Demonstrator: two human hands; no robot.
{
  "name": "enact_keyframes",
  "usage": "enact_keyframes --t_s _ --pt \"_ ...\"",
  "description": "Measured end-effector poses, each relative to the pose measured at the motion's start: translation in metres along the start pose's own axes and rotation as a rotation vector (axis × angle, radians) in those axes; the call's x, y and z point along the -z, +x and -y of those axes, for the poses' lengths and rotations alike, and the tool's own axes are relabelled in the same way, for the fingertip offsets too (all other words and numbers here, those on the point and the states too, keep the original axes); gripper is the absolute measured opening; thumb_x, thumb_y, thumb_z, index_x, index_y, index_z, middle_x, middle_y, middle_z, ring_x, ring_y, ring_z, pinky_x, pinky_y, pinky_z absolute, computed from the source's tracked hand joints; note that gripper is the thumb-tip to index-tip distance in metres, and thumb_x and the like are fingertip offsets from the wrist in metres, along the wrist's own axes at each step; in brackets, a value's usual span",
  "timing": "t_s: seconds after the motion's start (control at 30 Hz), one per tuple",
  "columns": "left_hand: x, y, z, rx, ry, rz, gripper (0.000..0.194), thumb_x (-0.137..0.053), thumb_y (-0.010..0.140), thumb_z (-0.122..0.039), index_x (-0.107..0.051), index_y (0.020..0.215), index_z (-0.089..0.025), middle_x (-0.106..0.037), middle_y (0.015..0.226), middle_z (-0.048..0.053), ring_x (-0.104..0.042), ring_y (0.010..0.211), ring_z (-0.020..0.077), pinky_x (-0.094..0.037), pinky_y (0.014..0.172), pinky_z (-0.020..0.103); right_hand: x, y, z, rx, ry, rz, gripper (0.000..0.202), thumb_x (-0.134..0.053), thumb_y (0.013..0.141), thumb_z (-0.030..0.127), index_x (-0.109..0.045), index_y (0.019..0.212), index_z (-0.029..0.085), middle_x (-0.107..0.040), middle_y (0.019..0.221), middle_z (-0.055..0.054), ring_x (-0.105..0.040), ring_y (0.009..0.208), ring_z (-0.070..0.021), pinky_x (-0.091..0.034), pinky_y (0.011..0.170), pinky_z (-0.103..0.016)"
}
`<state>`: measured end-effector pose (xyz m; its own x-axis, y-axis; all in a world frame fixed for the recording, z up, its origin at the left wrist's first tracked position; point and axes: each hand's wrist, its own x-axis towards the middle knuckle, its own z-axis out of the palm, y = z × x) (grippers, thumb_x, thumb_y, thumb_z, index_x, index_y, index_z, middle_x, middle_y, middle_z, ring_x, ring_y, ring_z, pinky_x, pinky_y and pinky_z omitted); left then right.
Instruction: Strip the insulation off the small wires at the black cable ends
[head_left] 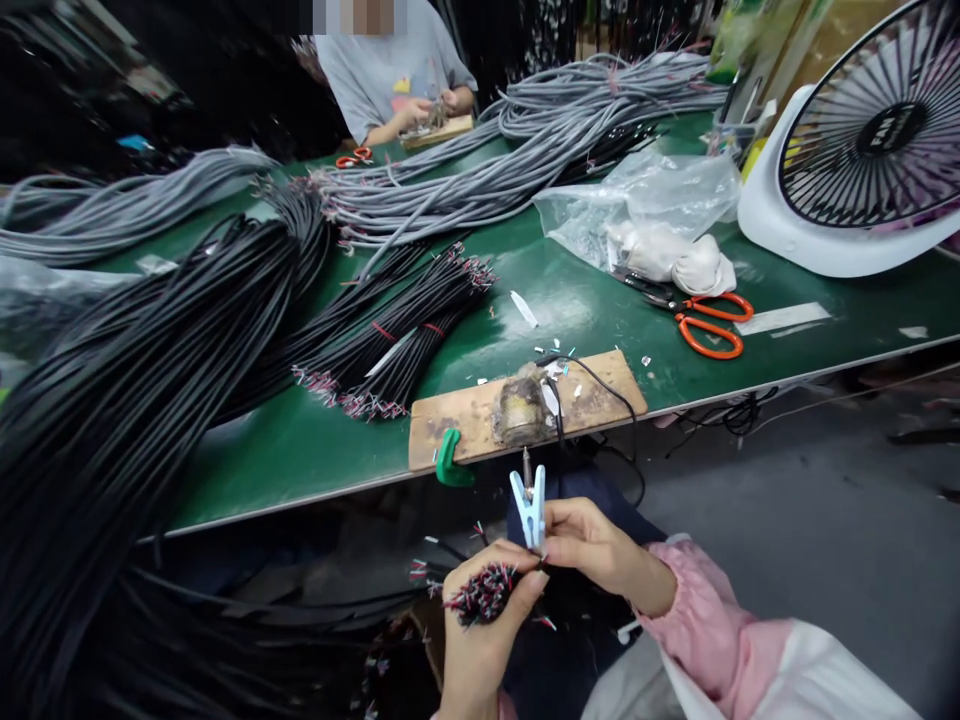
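Note:
My left hand (484,640) is closed around a bundle of black cables (484,592), whose red and white stripped wire ends point up at me. Its thumb and forefinger meet the fingertips of my right hand (592,545). That right hand is pinched shut at the lower end of a light-blue clothespin (531,512); what lies between its fingertips is too small to make out. The clothespin's two arms spread upward. Just behind them, a pointed metal tip (527,465) sticks up below the table edge.
A wooden board (450,415) with a crusted metal block (522,408) is held at the table edge by a green clamp (452,460). Black cables (247,290) and grey cables (450,190) cover the left and back. Orange-handled scissors (712,325) and a fan (862,150) sit right. A co-worker (397,80) sits opposite.

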<state>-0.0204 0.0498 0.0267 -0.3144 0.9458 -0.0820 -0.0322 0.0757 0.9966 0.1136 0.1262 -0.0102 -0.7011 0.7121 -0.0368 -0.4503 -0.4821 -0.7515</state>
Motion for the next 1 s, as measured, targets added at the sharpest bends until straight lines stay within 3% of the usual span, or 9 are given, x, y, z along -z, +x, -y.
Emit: enact_keyframes --t_s 0.07,0.17,0.27,0.37,0.53,0.73,1.0 --pt "0.000 0.004 -0.003 -0.011 0.021 -0.016 0.015 -0.088 0.073 -0.028 -0.078 0.066 -0.020 -0.071 0.065 0.003 -0.065 0.060 0.0179 -0.050 0.060 0.026 0.001 0.008 0.004 0.021 0.003 -0.075 0.044 -0.085 0.076 0.054 -0.066 0.080 0.014 -0.059 0.072 0.001 -0.053 0.065 -0.0110 -0.045 0.065 -0.022" --pt "0.001 0.004 -0.009 -0.051 0.000 -0.049 0.016 -0.089 0.071 -0.027 -0.076 0.064 -0.020 -0.069 0.065 0.002 -0.064 0.061 0.0183 -0.051 0.061 0.027 0.001 0.020 0.013 0.086 -0.070 -0.177 0.045 -0.076 0.084 0.058 -0.068 0.078 0.014 -0.057 0.068 0.002 -0.050 0.062 -0.0104 -0.043 0.063 -0.022" --pt "0.002 0.003 -0.017 -0.091 -0.067 -0.064 0.015 -0.089 0.071 -0.025 -0.076 0.066 -0.021 -0.068 0.064 0.001 -0.063 0.061 0.0183 -0.052 0.060 0.028 -0.002 0.028 0.020 0.103 -0.148 -0.131 0.058 -0.056 0.094 0.068 -0.070 0.083 0.013 -0.058 0.070 -0.001 -0.052 0.065 -0.0121 -0.043 0.063 -0.023" --pt "0.002 0.005 -0.021 -0.110 -0.096 -0.072 0.013 -0.087 0.074 -0.022 -0.075 0.068 -0.022 -0.068 0.065 0.000 -0.063 0.062 0.0171 -0.052 0.061 0.027 -0.005 0.031 0.025 0.086 -0.172 -0.071 0.068 -0.047 0.094 0.076 -0.072 0.090 0.012 -0.061 0.075 -0.004 -0.054 0.067 -0.0137 -0.043 0.062 -0.024" --pt "0.000 0.009 -0.017 -0.126 -0.028 -0.084 0.014 -0.087 0.073 -0.017 -0.075 0.068 -0.022 -0.070 0.068 -0.002 -0.064 0.064 0.0151 -0.052 0.062 0.023 -0.007 0.032 0.031 0.082 -0.285 -0.056 0.067 -0.056 0.088 0.077 -0.070 0.077 0.012 -0.057 0.068 -0.002 -0.050 0.061 -0.0122 -0.040 0.057 -0.024" --pt "-0.002 0.008 -0.012 -0.114 0.019 -0.080 0.015 -0.087 0.072 -0.018 -0.074 0.066 -0.021 -0.069 0.066 -0.001 -0.063 0.061 0.0159 -0.051 0.060 0.025 -0.009 0.034 0.019 0.041 -0.064 -0.075 0.059 -0.063 0.089 0.069 -0.070 0.078 0.011 -0.053 0.062 0.001 -0.045 0.053 -0.0093 -0.036 0.051 -0.022" --pt "-0.004 0.006 -0.015 -0.036 0.004 -0.075 0.016 -0.088 0.072 -0.022 -0.074 0.065 -0.020 -0.069 0.066 0.000 -0.063 0.061 0.0170 -0.050 0.062 0.026 -0.010 0.035 0.014 0.006 0.007 -0.098 0.060 -0.069 0.081 0.071 -0.069 0.072 0.012 -0.054 0.060 0.001 -0.044 0.050 -0.0088 -0.036 0.050 -0.022"
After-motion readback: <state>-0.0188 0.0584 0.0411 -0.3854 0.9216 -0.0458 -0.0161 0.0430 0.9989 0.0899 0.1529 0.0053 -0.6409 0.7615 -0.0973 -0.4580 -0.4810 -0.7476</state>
